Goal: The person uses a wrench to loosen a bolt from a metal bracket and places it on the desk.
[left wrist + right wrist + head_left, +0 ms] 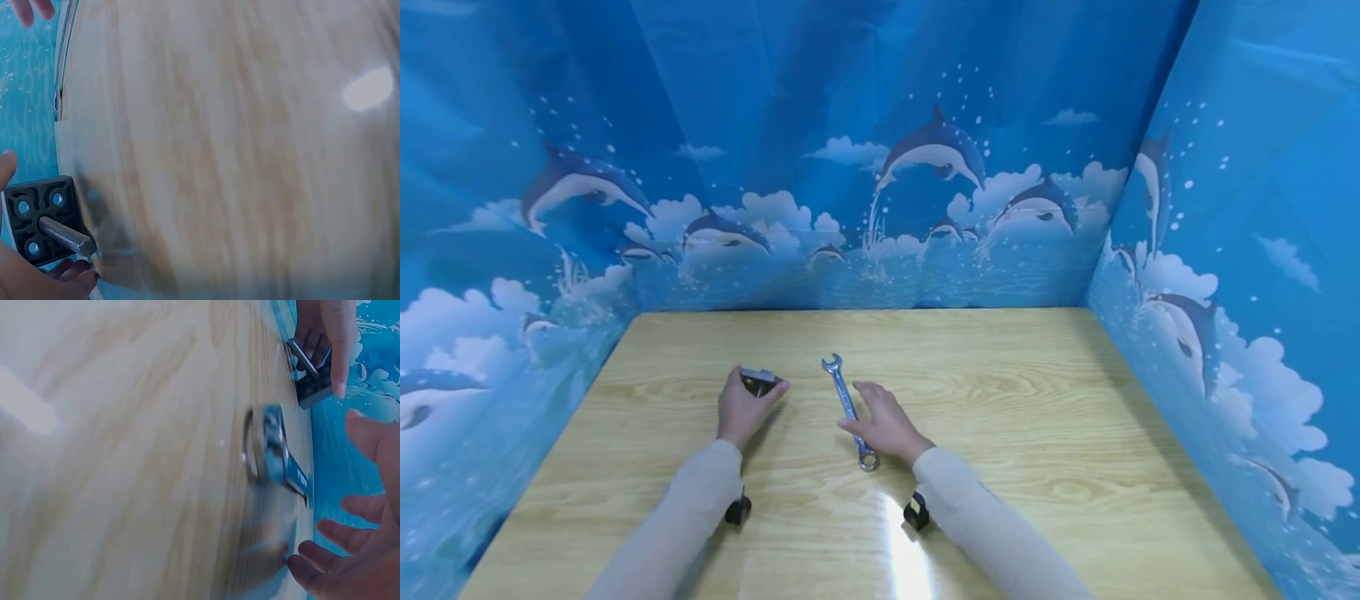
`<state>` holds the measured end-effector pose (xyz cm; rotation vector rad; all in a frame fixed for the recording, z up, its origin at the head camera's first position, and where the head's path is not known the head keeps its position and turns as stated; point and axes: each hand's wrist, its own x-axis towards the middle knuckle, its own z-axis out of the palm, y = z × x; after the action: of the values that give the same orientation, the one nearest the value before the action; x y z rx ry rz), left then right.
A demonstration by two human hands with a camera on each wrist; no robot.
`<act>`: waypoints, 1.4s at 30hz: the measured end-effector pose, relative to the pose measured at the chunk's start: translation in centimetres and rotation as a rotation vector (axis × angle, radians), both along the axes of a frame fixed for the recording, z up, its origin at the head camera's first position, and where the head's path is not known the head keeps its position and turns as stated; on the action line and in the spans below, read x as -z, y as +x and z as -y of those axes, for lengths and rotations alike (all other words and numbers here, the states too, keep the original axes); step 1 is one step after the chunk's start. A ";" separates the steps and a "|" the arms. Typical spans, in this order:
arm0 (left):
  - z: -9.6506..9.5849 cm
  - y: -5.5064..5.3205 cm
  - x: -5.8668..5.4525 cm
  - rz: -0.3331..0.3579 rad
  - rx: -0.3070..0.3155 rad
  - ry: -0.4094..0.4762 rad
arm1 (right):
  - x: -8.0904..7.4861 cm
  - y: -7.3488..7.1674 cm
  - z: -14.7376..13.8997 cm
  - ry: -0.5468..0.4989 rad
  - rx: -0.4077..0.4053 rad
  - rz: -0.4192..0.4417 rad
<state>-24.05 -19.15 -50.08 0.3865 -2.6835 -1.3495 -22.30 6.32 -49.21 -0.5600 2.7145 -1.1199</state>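
My left hand grips a black square plate between thumb and fingers. In the left wrist view the plate shows round holes near its corners and a metal stud sticking out of its middle. A silver combination wrench lies on the table between the hands, open jaw at the far end, ring end toward me. My right hand is just to the right of the wrench, its fingers spread and its thumb overlapping the shank in the head view. In the right wrist view a gap shows between these fingers and the wrench.
The wood-grain table carries a bright light reflection near its front. Blue sheets with dolphins stand along the table's back and both sides. A small black device is strapped under each wrist.
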 end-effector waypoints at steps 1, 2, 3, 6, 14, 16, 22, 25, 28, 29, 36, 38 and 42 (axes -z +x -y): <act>0.0 0.0 0.0 -0.007 -0.012 0.002 | 0.0 0.0 0.3 -0.006 0.005 0.000; 0.0 0.0 0.1 -0.013 -0.023 0.003 | 0.0 0.0 0.6 -0.012 0.012 0.002; 0.0 0.0 0.1 -0.019 -0.035 0.002 | 0.0 0.0 0.9 -0.017 0.019 0.003; -0.2 -0.2 0.2 -0.029 -0.067 -0.007 | 0.2 -0.3 1.8 -0.037 0.045 -0.001; -0.7 -0.4 0.3 -0.023 -0.124 -0.021 | 0.8 -0.8 3.3 -0.034 0.172 -0.099; -0.9 -0.4 0.2 -0.021 -0.128 -0.020 | 1.0 -0.8 3.6 -0.019 0.224 -0.124; -0.9 -0.5 0.0 -0.017 -0.135 -0.013 | 1.4 -0.8 4.1 0.048 0.323 -0.179; -0.8 -0.6 0.0 -0.022 -0.143 -0.016 | 1.0 -1.0 4.4 0.063 0.344 -0.149; -0.6 -0.6 0.0 -0.034 -0.142 -0.014 | 0.6 -1.2 4.6 0.079 0.352 -0.116; -0.5 -0.6 -0.1 -0.038 -0.139 -0.010 | 0.5 -1.4 4.6 0.089 0.352 -0.112; 0.0 -0.2 -0.3 -0.052 -0.113 -0.008 | -0.2 -1.9 4.0 0.127 0.350 -0.028; 0.1 -0.2 -0.4 -0.051 -0.104 -0.004 | -0.3 -1.9 3.9 0.120 0.357 0.002; 0.1 -0.1 -0.7 -0.085 -0.074 0.026 | -0.4 -1.8 3.5 0.095 0.362 0.031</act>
<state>-24.14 -19.21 -49.38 0.4171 -2.5602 -1.3494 -24.08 2.81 -48.81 -0.0346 2.8960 -1.0499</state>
